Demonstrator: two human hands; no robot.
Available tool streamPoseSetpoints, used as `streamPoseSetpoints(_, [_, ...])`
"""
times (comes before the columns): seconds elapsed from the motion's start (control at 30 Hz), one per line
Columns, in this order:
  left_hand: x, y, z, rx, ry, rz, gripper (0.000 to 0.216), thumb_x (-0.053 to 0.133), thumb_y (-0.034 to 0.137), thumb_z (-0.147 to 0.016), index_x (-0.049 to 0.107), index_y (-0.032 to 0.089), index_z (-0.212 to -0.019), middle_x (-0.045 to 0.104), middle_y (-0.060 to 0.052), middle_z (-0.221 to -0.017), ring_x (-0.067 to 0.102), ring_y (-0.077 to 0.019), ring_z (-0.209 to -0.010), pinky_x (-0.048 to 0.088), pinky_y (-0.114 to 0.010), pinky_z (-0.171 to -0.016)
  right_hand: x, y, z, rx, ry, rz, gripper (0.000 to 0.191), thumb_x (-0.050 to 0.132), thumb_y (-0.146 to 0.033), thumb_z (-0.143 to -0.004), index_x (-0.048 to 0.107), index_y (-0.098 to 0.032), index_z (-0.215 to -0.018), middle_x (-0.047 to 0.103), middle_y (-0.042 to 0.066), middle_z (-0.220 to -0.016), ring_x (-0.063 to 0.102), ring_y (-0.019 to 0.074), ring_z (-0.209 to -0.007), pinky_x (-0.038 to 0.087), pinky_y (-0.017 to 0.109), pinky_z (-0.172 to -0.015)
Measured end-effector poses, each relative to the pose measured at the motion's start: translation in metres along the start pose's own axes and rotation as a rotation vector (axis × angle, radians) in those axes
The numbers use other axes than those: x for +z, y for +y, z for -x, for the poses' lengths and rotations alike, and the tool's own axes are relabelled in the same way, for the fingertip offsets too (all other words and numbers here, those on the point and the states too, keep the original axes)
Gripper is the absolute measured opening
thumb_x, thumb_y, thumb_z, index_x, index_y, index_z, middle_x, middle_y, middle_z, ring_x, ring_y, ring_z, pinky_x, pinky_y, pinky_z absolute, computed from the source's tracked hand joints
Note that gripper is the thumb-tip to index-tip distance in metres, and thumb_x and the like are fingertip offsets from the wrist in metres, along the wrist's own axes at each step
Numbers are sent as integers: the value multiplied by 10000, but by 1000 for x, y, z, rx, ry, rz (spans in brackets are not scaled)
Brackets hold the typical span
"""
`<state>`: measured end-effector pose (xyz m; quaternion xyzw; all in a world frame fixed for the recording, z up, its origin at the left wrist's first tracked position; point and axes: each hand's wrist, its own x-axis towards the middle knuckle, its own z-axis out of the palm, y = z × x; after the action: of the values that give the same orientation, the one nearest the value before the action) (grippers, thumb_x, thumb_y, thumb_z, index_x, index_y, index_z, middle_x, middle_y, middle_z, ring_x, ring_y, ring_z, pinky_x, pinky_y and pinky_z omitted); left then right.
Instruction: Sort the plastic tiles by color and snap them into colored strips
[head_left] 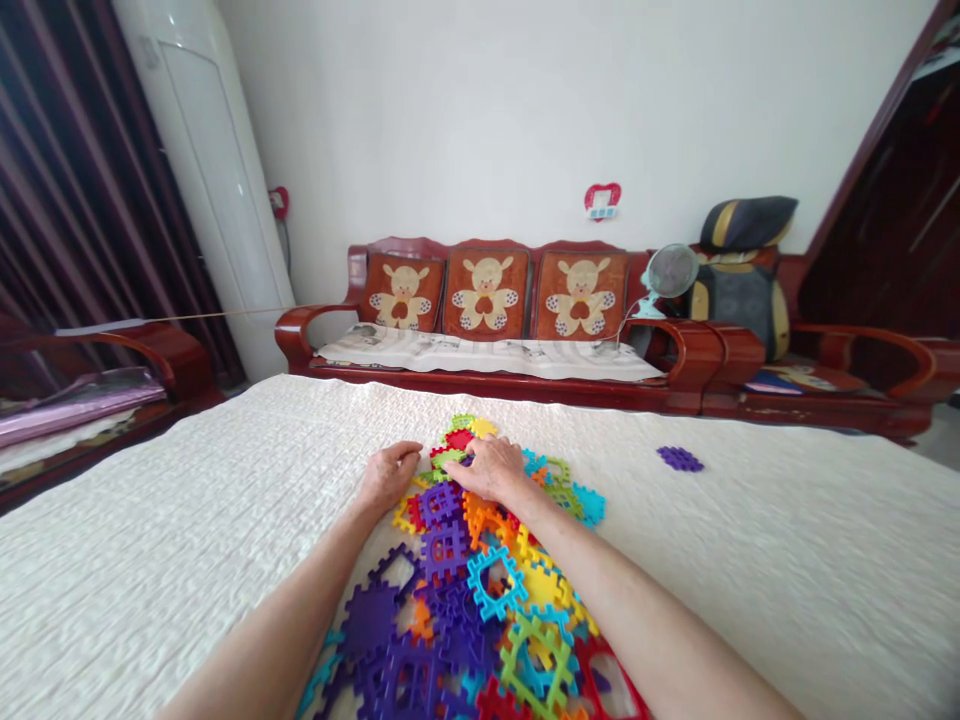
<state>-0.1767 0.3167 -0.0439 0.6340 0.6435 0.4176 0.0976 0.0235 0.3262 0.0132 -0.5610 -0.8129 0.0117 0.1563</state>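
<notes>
head view: a green toothed piece (448, 458) lies toward the heap's (457, 625) far end, at three o'clock from the left hand (390, 475), nine from the nearer right hand (496, 468). left fingers curl, right thumb spreads; i cannot tell if either grips. the piece's long axis is unclear.

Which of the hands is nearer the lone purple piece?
Right. The right hand is at the pile, left of the purple piece; the left hand is farther left, by the pile's edge.

The cloth (202, 500) leaves passage leftward, but toothed pieces (461, 635) (heaped up) crowd between the forearms (300, 588).
</notes>
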Motion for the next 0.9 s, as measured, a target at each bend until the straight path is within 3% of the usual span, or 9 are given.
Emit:
streamPoseSetpoints(0.23, [-1, 3, 1, -25, -21, -27, 349, 446, 337, -778, 698, 200, -977, 719, -39, -952, 644, -188, -888, 468, -298, -857, -11, -17, -14, 65, -122, -3, 438, 626, -522, -633, 692, -171, -885, 678, 168, -981, 595, 337, -988, 437, 468, -838])
streamPoseSetpoints(0.43, [-1, 1, 1, 2, -18, -11, 355, 440, 332, -783, 698, 187, -980, 716, -46, -970, 642, -186, -903, 463, -291, -874, -1, -23, -27, 120, -176, -27, 312, 649, -359, -610, 680, -165, -853, 693, 167, -886, 646, 313, -867, 499, 423, -718])
streamPoseSetpoints(0.57, [-1, 3, 1, -1, -8, -8, 347, 444, 323, -778, 702, 191, -968, 717, -45, -968, 644, -189, -896, 466, -295, -870, -5, -10, -18, -16, -115, -147, 266, 617, -265, -615, 671, -156, -851, 692, 138, -857, 646, 284, -840, 496, 381, -727])
streamPoseSetpoints(0.67, [-1, 3, 1, 0, -7, -9, 351, 440, 324, -778, 703, 188, -967, 717, -47, -968, 644, -189, -892, 468, -295, -861, -16, 16, -1, -256, 65, -323, 385, 589, -218, -626, 629, -164, -1005, 668, 95, -1006, 618, 219, -930, 468, 325, -840])
streamPoseSetpoints(0.73, [0, 4, 1, 1, -10, -17, 355, 437, 328, -777, 703, 188, -967, 716, -46, -975, 642, -188, -904, 466, -290, -862, -22, 42, 13, -333, 175, -391, 419, 576, -206, -641, 596, -165, -1058, 642, 80, -1065, 596, 190, -965, 446, 310, -890])
streamPoseSetpoints(0.9, [-2, 3, 2, -28, -33, -55, 360, 438, 376, -770, 696, 222, -968, 722, -23, -952, 647, -191, -886, 478, -273, -823, -25, 141, 51, -234, 336, -368, 404, 556, -187, -647, 571, -176, -1051, 618, 75, -1057, 581, 189, -971, 446, 332, -892])
